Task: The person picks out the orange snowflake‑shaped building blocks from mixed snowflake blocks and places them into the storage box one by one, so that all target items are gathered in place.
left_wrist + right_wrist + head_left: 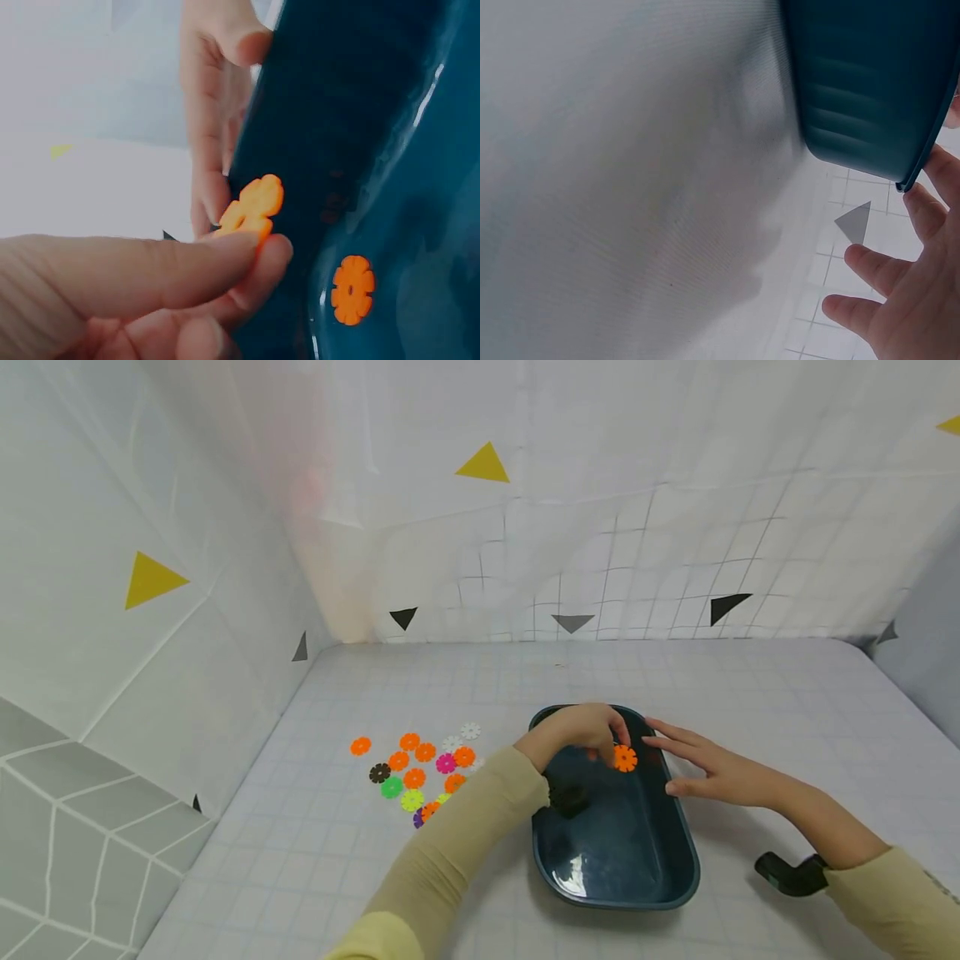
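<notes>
The left hand (588,727) reaches over a deep teal-blue, round-cornered rectangular basin (611,856), pinching a flat orange flower-shaped disc (262,196) between thumb and finger. A second orange disc (352,290) lies in the basin. The right hand (708,770) is spread wide and holds nothing, its fingertips touching the basin's rim on the side toward the bench's right edge. The basin stands right of the middle of the bench (285,881), which wears a pale grid-patterned cover.

Between the basin and the bench's left edge lie scattered notched discs (414,778) in orange, white, magenta, green, yellow-green, purple and dark brown. Beyond the bench's far edge hangs a white sheet (420,552) bearing yellow and black triangles.
</notes>
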The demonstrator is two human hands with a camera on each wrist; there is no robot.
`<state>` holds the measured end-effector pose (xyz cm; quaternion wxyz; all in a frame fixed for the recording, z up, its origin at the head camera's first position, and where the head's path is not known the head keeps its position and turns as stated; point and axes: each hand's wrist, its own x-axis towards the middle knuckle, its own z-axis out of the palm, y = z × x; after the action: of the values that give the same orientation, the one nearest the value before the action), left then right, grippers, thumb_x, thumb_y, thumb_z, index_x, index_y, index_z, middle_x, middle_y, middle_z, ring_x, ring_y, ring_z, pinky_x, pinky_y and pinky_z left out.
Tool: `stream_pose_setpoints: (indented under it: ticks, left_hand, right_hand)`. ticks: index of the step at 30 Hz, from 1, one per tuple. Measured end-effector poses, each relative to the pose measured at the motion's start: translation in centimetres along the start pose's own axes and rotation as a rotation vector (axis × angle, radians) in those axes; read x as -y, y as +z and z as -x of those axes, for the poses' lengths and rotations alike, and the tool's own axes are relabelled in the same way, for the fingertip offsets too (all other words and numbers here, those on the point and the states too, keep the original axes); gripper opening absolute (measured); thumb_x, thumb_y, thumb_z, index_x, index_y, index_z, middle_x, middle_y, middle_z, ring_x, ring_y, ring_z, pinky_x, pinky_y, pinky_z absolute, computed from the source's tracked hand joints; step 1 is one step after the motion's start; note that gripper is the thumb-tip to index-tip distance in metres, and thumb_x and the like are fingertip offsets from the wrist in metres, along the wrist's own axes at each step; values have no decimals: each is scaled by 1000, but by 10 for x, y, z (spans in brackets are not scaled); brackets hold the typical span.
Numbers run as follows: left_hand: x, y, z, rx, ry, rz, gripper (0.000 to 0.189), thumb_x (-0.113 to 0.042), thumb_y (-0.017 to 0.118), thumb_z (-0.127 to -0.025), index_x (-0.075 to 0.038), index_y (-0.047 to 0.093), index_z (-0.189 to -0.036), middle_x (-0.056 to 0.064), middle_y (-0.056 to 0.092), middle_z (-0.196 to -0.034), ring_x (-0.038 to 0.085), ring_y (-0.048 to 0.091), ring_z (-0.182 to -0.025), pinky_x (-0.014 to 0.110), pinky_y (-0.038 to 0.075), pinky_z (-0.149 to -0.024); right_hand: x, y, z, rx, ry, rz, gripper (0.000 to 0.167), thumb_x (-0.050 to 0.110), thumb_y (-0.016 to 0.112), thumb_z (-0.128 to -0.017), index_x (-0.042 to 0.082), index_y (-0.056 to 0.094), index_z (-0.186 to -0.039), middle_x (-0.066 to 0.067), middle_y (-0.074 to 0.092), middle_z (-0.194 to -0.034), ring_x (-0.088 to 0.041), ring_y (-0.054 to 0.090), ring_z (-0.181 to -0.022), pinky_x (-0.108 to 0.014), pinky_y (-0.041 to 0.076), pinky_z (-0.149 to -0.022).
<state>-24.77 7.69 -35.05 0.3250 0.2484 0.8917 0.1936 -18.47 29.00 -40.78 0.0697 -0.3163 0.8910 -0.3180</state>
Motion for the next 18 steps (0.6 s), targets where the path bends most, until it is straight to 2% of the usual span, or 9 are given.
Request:
stream_pose_setpoints:
  ticks: [4,8,13,18]
  left_hand:
    - [-1,3,-12,65,-41,-38,19,-11,71,-79,-17,61,-94,-5,57,-82,11,46,-50,21,39,-48]
    - [-1,6,-20,109,-54,-57,21,-9,72,-78,-15,60,-93,-3,56,-83,12,48,-52,21,42,-49]
    - [-3,9,-23,144,-25,-33,19,-4,69,-79,-13,61,-93,-1,56,-85,13,48,-52,21,45,-52]
    - [-3,12,-25,185,-25,4,17,1,65,-81,-12,62,-92,0,56,-85,12,44,-50,20,44,-51]
  right_hand:
    - [-1,-1,0,1,4,3,60,24,63,-85,8,39,-138,-18,19,-149,2,15,-130,-71,23,-90]
    - [0,-2,0,11,18,2,60,25,63,-85,8,39,-138,-20,20,-148,-11,18,-132,-70,23,-91]
    - [1,-3,-1,19,31,8,61,26,64,-85,8,39,-138,-20,19,-148,-29,20,-131,-70,22,-91]
    - [-1,-3,-2,22,32,9,61,26,64,-85,8,39,-138,-20,19,-149,-35,21,-130,-71,22,-91]
